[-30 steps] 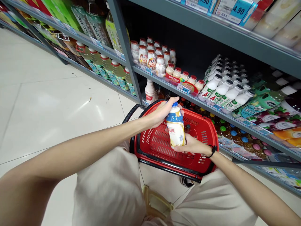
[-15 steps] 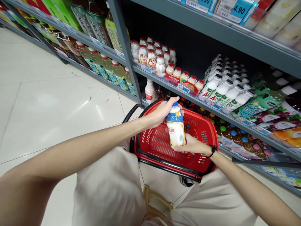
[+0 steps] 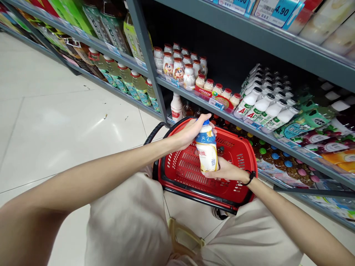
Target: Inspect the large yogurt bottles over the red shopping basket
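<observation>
A white drink bottle (image 3: 208, 156) with a blue-and-yellow label and a blue cap is held tilted over the red shopping basket (image 3: 251, 147). My left hand (image 3: 195, 130) is closed around its top, thumb against the cap and fingertips showing on the far side. Wrapped round the bottle's lower end is my right hand (image 3: 226, 170), with a black band on the wrist. Behind the bottle, inside the basket, a dark-capped bottle (image 3: 220, 150) shows in part.
Beyond the basket stands a grey store shelf (image 3: 194, 96) with small red-capped bottles (image 3: 189, 76) and white AD bottles (image 3: 251, 99). A black basket handle (image 3: 155, 132) sticks out left. Below, between my knees, is a yellowish stool (image 3: 180, 236) on the tiled floor (image 3: 61, 122).
</observation>
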`<move>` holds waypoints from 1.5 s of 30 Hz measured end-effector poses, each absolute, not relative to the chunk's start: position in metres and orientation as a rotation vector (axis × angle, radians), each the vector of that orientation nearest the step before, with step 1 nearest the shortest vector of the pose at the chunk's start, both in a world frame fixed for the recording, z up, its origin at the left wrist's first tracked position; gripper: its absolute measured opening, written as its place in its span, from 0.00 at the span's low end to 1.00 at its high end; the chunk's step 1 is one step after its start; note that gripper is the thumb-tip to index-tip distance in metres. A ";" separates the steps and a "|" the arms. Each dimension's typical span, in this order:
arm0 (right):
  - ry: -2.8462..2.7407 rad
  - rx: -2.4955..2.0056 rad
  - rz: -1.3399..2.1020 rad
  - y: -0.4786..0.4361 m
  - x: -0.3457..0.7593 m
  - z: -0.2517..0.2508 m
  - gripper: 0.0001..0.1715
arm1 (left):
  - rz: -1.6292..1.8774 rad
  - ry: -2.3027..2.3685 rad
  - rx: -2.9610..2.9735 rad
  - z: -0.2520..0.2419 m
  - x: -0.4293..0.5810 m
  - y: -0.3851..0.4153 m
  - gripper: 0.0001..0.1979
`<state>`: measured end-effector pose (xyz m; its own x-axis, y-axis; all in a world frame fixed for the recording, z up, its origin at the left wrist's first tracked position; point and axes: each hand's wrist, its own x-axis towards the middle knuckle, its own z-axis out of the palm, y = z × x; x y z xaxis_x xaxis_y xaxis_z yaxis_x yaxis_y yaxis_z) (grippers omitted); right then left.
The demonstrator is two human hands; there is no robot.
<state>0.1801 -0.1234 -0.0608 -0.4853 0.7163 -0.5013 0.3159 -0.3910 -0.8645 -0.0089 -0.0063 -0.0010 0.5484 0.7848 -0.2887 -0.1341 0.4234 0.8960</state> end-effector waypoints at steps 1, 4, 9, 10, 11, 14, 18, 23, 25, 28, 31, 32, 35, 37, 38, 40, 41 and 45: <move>-1.527 -1.393 1.946 -0.124 0.180 -0.062 0.37 | 0.659 0.799 0.966 -0.001 -0.009 -0.006 0.26; -1.520 -1.378 1.936 -0.125 0.181 -0.063 0.37 | 0.657 0.805 0.967 -0.001 -0.009 -0.006 0.26; -1.513 -1.346 1.930 -0.125 0.182 -0.063 0.36 | 0.658 0.796 0.965 -0.004 -0.009 -0.005 0.26; -1.512 -1.346 1.928 -0.125 0.182 -0.064 0.36 | 0.660 0.793 0.966 -0.004 -0.009 -0.005 0.26; -1.510 -1.349 1.924 -0.125 0.182 -0.064 0.35 | 0.660 0.791 0.968 -0.004 -0.009 -0.005 0.26; -1.505 -1.357 1.913 -0.125 0.182 -0.065 0.33 | 0.660 0.793 0.968 -0.005 -0.009 -0.004 0.26; -1.496 -1.346 1.899 -0.125 0.180 -0.066 0.32 | 0.662 0.794 0.976 -0.006 -0.009 -0.004 0.26; -1.487 -1.335 1.906 -0.125 0.179 -0.064 0.31 | 0.664 0.797 0.974 -0.007 -0.008 -0.003 0.26; -1.484 -1.332 1.916 -0.125 0.178 -0.061 0.29 | 0.664 0.793 0.958 -0.006 -0.008 -0.002 0.26; -1.481 -1.337 1.930 -0.124 0.177 -0.056 0.27 | 0.670 0.780 0.940 -0.006 -0.009 -0.002 0.25; -1.478 -1.352 1.941 -0.123 0.174 -0.049 0.26 | 0.681 0.771 0.933 -0.006 -0.009 -0.001 0.25; -1.470 -1.368 1.946 -0.123 0.173 -0.046 0.26 | 0.682 0.766 0.929 -0.006 -0.009 -0.001 0.25; -1.390 -1.404 1.971 -0.124 0.169 -0.036 0.30 | 0.692 0.734 0.884 -0.005 -0.011 -0.001 0.25; -1.300 -1.355 1.988 -0.126 0.167 -0.031 0.34 | 0.732 0.712 0.832 -0.002 -0.013 0.001 0.26; -1.256 -1.308 1.988 -0.127 0.166 -0.029 0.34 | 0.770 0.708 0.808 0.000 -0.014 0.003 0.26; -1.183 -1.216 1.964 -0.128 0.167 -0.026 0.32 | 0.854 0.712 0.783 0.004 -0.018 0.009 0.25; -1.153 -1.184 1.946 -0.129 0.167 -0.025 0.31 | 0.892 0.718 0.783 0.007 -0.020 0.012 0.25; -1.031 -1.118 1.900 -0.126 0.173 -0.024 0.30 | 0.972 0.746 0.829 0.013 -0.029 0.021 0.25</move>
